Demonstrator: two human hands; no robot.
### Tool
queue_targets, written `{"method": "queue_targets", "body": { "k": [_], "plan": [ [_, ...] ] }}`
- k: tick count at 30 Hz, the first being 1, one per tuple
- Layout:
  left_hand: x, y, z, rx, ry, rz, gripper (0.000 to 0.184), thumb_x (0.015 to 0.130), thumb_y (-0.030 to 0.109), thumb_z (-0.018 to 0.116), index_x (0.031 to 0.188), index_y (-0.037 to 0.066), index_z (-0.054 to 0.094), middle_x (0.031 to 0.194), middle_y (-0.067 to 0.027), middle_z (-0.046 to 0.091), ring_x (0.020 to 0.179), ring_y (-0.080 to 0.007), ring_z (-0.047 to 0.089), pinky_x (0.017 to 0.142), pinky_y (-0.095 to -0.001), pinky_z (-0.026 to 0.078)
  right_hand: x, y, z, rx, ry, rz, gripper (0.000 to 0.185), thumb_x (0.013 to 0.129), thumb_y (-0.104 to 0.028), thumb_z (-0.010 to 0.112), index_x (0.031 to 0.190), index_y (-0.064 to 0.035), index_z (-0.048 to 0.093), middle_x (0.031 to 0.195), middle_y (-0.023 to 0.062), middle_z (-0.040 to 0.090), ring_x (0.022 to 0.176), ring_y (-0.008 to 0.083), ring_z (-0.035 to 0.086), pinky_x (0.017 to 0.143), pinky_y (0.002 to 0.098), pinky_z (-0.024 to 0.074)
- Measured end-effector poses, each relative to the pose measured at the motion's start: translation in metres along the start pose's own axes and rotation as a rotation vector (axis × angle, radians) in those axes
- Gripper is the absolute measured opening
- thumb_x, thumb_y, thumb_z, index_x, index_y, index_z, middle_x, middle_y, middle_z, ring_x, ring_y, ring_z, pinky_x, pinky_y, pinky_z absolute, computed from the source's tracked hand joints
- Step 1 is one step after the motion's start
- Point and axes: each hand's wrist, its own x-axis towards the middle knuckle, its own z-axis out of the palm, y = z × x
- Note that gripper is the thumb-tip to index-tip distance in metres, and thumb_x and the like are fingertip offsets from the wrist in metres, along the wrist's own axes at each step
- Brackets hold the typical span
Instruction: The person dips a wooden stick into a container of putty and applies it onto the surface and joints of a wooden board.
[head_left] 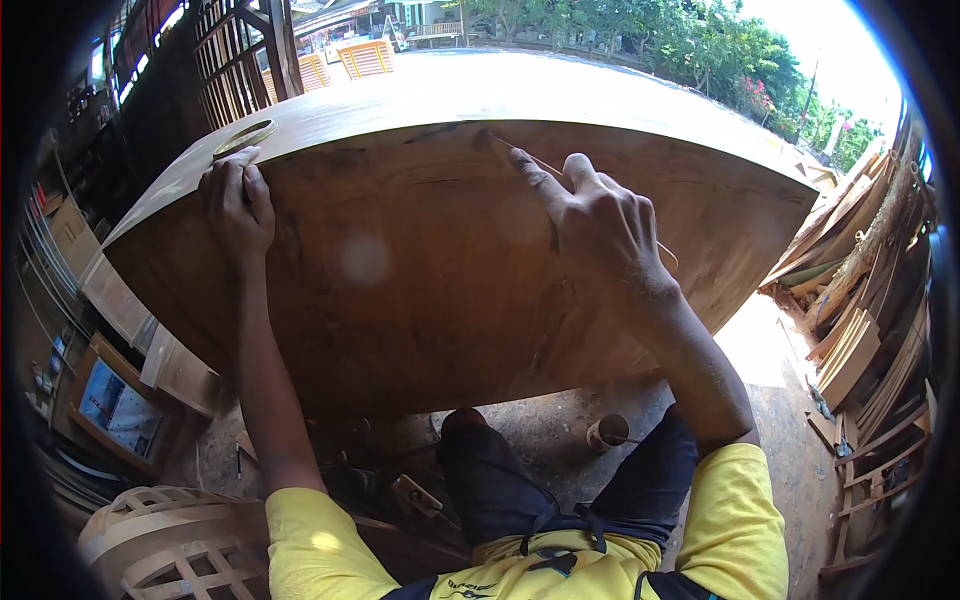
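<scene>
A large brown wooden panel (400, 270) stands tilted in front of me, its pale upper face lit by the sun. At its top left edge, my left hand (240, 195) is closed, fingers bent at the rim of a shallow round lid (243, 138); what lies inside the lid is hard to make out. My right hand (600, 215) grips a thin stick-like tool (545, 162), index finger stretched along it. The tool's tip meets the panel near a dark patch (485, 138) just below the top edge, and its rounded end shows below my wrist.
Between my knees on the floor stands a small cup (608, 433) with a stick in it. Wood strips and boards (860, 350) are piled at the right. A woven wooden piece (175, 540) and a framed picture (120, 405) are at the left.
</scene>
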Motion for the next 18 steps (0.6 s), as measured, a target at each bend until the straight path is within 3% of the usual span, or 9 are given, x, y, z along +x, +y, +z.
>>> {"method": "queue_targets", "body": {
  "k": [5,7,9,11,14,17,18],
  "plan": [
    [-0.001,-0.001,0.001,0.002,0.011,0.008,0.023,0.104,0.013,0.053,0.108,0.005,0.074,0.105,-0.0114,0.074,0.097,-0.0321,0.068,0.090,-0.0442,0.051,-0.030,0.034,-0.028,-0.029,-0.098,0.162,0.048,0.100,-0.007,0.063,0.147,-0.0154,0.066,0.094,0.0122,0.064,0.082,0.0289,0.075,0.068,0.0462,0.0626],
    [-0.001,0.001,0.000,-0.007,0.014,-0.004,0.022,0.103,0.012,0.053,0.108,0.005,0.073,0.104,-0.0118,0.074,0.098,-0.0328,0.068,0.092,-0.0445,0.051,-0.063,0.058,-0.027,0.179,0.024,0.233,0.039,0.104,-0.008,0.061,0.143,-0.0123,0.067,0.092,0.0135,0.069,0.080,0.0267,0.075,0.065,0.0425,0.0597],
    [0.001,0.000,-0.001,0.021,0.024,0.021,0.024,0.104,0.012,0.052,0.110,0.004,0.073,0.105,-0.0134,0.074,0.097,-0.0339,0.069,0.090,-0.0445,0.051,-0.114,0.081,-0.016,0.546,-0.037,0.384,0.033,0.108,-0.012,0.060,0.141,-0.0061,0.067,0.091,0.0110,0.074,0.065,0.0172,0.070,0.060,0.0337,0.0548],
    [0.000,0.003,-0.002,0.039,-0.002,0.013,0.025,0.106,0.012,0.050,0.112,0.003,0.073,0.107,-0.0157,0.074,0.101,-0.0359,0.069,0.091,-0.0441,0.051,-0.177,0.093,-0.009,0.957,-0.260,0.650,0.029,0.111,-0.012,0.058,0.136,-0.0013,0.068,0.085,0.0083,0.073,0.060,0.0126,0.066,0.055,0.0299,0.0522],
    [-0.002,0.000,-0.004,0.094,-0.108,-0.027,0.023,0.107,0.015,0.053,0.115,0.003,0.071,0.117,-0.0165,0.072,0.106,-0.0338,0.068,0.091,-0.0439,0.051,-0.262,0.094,0.011,1.095,-0.454,1.011,0.030,0.111,-0.012,0.055,0.133,0.0032,0.068,0.082,0.0081,0.069,0.060,0.0149,0.069,0.053,0.0306,0.0540],
    [0.010,0.082,-0.019,-0.094,0.005,-0.164,0.021,0.108,0.018,0.056,0.116,0.003,0.068,0.126,-0.0158,0.068,0.111,-0.0301,0.067,0.098,-0.0419,0.050,-0.355,0.100,0.048,1.170,-0.526,1.100,0.031,0.111,-0.014,0.056,0.135,0.0033,0.068,0.083,0.0081,0.068,0.061,0.0160,0.070,0.053,0.0309,0.0547],
    [0.012,0.132,-0.039,-0.254,-0.099,-0.289,0.019,0.107,0.022,0.062,0.113,0.004,0.066,0.131,-0.0140,0.065,0.112,-0.0251,0.066,0.107,-0.0393,0.047,-0.372,0.102,0.058,1.175,-0.536,1.118,0.032,0.111,-0.015,0.056,0.135,0.0033,0.067,0.084,0.0084,0.069,0.061,0.0164,0.070,0.053,0.0310,0.0551]
  ]
}}
